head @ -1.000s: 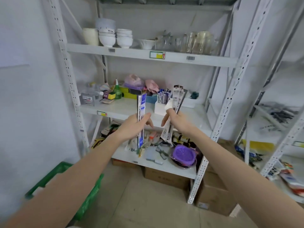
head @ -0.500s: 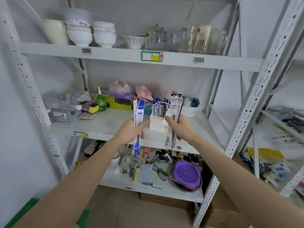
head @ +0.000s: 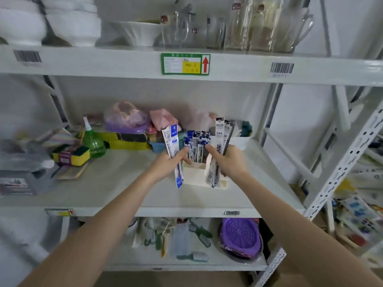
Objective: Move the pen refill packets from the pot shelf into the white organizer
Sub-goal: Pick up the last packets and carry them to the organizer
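The white organizer [head: 194,176] stands on the middle shelf with several blue-and-white refill packets [head: 196,144] upright in it. My left hand [head: 170,164] grips a blue-and-white pen refill packet [head: 173,145], held upright just left of the organizer. My right hand [head: 227,162] grips two or three black-and-white refill packets [head: 220,135], held upright at the organizer's right side. Both hands touch or nearly touch the organizer's top edge.
On the middle shelf [head: 116,183] sit a green spray bottle [head: 93,141], sponges [head: 71,156], bagged items [head: 126,119] and a white tub [head: 241,140]. Bowls and glass jugs fill the upper shelf. Below lie brushes and a purple strainer [head: 241,237]. A slotted upright [head: 339,168] stands right.
The view has closed in on the middle shelf. Both hands have carried their packets forward and now sit right at the organizer, one on each side.
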